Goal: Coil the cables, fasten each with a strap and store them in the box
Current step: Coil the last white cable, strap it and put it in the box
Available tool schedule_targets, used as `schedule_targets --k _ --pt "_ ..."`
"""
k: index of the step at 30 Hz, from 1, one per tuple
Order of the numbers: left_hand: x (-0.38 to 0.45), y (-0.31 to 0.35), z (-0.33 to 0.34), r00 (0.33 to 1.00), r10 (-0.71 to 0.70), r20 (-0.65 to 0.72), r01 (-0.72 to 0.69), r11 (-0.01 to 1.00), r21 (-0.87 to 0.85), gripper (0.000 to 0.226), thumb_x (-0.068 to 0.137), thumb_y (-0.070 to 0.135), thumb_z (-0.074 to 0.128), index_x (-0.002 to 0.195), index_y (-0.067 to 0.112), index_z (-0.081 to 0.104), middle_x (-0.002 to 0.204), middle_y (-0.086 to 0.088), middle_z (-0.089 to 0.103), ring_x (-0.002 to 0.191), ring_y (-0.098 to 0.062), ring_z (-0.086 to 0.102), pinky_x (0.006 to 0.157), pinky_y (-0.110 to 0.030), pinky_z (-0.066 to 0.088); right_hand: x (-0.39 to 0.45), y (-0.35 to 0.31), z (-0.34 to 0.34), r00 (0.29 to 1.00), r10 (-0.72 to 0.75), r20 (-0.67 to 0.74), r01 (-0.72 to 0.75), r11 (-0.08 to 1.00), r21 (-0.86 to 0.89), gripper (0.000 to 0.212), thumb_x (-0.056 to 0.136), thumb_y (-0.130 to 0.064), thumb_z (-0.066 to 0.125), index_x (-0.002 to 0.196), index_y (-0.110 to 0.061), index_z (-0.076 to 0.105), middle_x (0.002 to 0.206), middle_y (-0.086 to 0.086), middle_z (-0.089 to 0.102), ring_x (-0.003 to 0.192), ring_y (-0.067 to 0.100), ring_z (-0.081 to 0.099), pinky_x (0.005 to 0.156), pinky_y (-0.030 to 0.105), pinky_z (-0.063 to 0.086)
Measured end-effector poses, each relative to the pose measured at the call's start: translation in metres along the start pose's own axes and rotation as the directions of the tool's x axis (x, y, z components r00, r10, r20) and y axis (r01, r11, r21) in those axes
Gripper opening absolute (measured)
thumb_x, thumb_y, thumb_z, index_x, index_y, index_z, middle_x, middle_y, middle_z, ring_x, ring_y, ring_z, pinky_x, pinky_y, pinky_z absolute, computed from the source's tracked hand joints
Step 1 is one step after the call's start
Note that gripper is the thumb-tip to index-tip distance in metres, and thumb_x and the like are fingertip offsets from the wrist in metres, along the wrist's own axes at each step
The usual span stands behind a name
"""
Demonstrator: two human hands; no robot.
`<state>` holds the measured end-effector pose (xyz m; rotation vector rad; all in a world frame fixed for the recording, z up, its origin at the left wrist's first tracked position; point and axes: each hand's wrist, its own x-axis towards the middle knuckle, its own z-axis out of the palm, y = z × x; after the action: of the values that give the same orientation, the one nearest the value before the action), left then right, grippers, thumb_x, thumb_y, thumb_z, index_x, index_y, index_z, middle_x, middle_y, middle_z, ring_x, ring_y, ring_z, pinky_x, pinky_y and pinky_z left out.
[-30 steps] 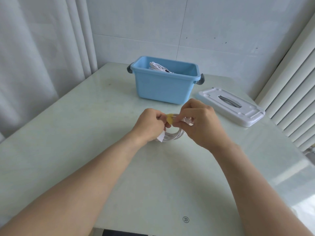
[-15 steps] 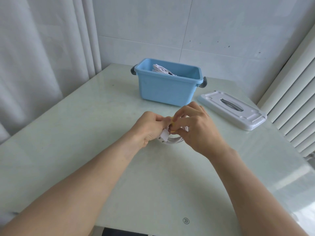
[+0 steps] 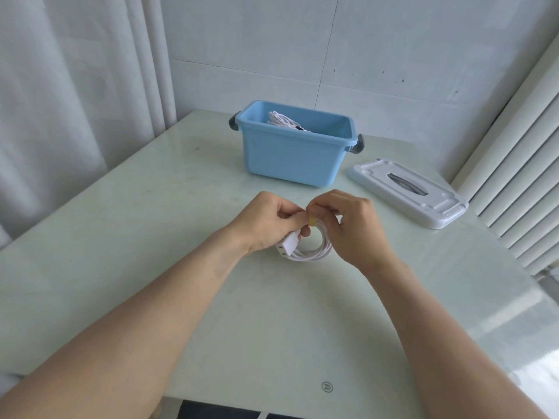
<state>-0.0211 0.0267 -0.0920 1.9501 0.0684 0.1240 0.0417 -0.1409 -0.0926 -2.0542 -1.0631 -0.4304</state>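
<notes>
A pale green glass counter (image 3: 151,267) fills most of the view, with a grey curtain (image 3: 60,101) hanging at its left and a tiled wall (image 3: 363,40) behind it. Toward the far side of the counter stands the open blue box (image 3: 290,158), with dark grey handles at either end and a bundle of white cable (image 3: 282,120) already lying inside at its left end. Just to the right of the box, apart from it, a white lid (image 3: 408,193) lies flat on the counter. Nearer the person, in front of the box, both forearms reach in and meet. The left hand (image 3: 266,220) has its fingers curled round a coiled white cable (image 3: 308,249), whose white plug block sticks out below the hand and whose loops rest on the counter. The right hand (image 3: 354,229) pinches a small yellow strap (image 3: 312,220) at the top of the coil, between the two hands, its fingers narrow and bent tight on it.
</notes>
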Motion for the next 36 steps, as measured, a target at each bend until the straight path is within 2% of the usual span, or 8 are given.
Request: schedule_targets --k 5,12,20,25,28,31,34,36 --pt "0.001 -0.005 0.002 0.993 0.114 0.007 -0.114 0.993 0.028 0.017 0.096 0.017 0.064 0.093 0.009 0.079 0.078 0.001 0.076 0.069 -0.009 0.061 0.069 -0.025 0.048 0.002 -0.008 0.005 0.951 0.309 -0.017 -0.305 0.946 0.111 0.015 0.091 -0.005 0.062 0.083 -0.009 0.074 0.076 -0.004 0.071 0.067 -0.002 0.060 0.060 0.006 0.041" --pt "0.001 -0.004 0.006 0.984 0.176 0.023 -0.176 0.984 -0.005 0.018 0.086 0.021 0.077 0.092 0.004 0.078 0.080 -0.006 0.077 0.072 -0.009 0.067 0.079 -0.037 0.057 0.004 -0.006 0.002 0.806 0.581 0.114 -0.564 0.695 0.446 0.011 0.083 -0.011 0.070 0.075 -0.008 0.076 0.071 0.002 0.074 0.062 0.013 0.061 0.057 0.024 0.045" --pt "0.001 -0.007 0.015 0.982 0.181 -0.056 -0.177 0.981 0.076 0.011 0.084 0.019 0.078 0.090 0.010 0.077 0.079 0.000 0.077 0.078 -0.018 0.073 0.079 -0.040 0.059 0.007 0.007 0.002 0.736 0.642 0.213 -0.643 0.568 0.513 0.020 0.081 -0.016 0.079 0.076 -0.014 0.060 0.076 0.009 0.066 0.067 0.025 0.059 0.057 0.033 0.044" --pt "-0.001 -0.004 0.021 0.962 0.250 -0.108 -0.220 0.948 0.230 0.021 0.083 0.029 0.079 0.094 0.012 0.073 0.081 0.004 0.075 0.078 -0.012 0.070 0.076 -0.035 0.056 0.007 0.013 0.006 0.687 0.704 0.180 -0.654 0.490 0.576 0.046 0.078 -0.025 0.086 0.072 -0.019 0.041 0.053 -0.004 0.060 0.052 0.022 0.053 0.045 0.026 0.035" --pt "-0.004 -0.001 0.027 0.954 0.243 -0.173 -0.203 0.954 0.221 0.039 0.082 0.030 0.080 0.113 0.013 0.065 0.088 -0.002 0.076 0.082 -0.013 0.070 0.078 -0.030 0.054 0.005 0.013 0.006 0.703 0.689 0.176 -0.648 0.518 0.558 0.047 0.077 -0.033 0.085 0.071 -0.019 0.041 0.053 -0.001 0.055 0.040 0.015 0.045 0.038 0.022 0.030" --pt "-0.002 -0.002 0.027 0.936 0.289 -0.203 -0.248 0.947 0.203 0.055 0.085 0.023 0.076 0.134 0.022 0.054 0.076 -0.004 0.074 0.070 -0.016 0.066 0.072 -0.024 0.051 0.003 0.009 0.007 0.778 0.628 0.001 -0.522 0.646 0.557 0.038 0.089 -0.040 0.072 0.073 -0.011 0.054 0.068 0.007 0.069 0.050 0.013 0.060 0.046 0.026 0.047" --pt "0.006 -0.001 0.014 0.910 0.338 -0.238 -0.279 0.927 0.249 0.027 0.088 0.019 0.073 0.115 0.016 0.073 0.095 0.001 0.077 0.087 -0.010 0.070 0.086 -0.024 0.053 0.001 0.013 0.001 0.794 0.576 -0.196 -0.404 0.740 0.538 0.049 0.102 -0.043 0.050 0.080 -0.002 0.063 0.074 0.001 0.070 0.067 0.014 0.066 0.066 0.027 0.051" --pt "0.012 0.008 0.003 0.894 0.363 -0.263 -0.294 0.918 0.267 0.020 0.089 0.016 0.072 0.108 0.012 0.075 0.093 0.002 0.076 0.080 -0.002 0.067 0.084 -0.021 0.052 0.001 0.017 -0.003 0.781 0.556 -0.282 -0.367 0.776 0.513 0.051 0.103 -0.040 0.047 0.076 0.000 0.061 0.069 -0.002 0.064 0.066 0.015 0.060 0.067 0.025 0.047"
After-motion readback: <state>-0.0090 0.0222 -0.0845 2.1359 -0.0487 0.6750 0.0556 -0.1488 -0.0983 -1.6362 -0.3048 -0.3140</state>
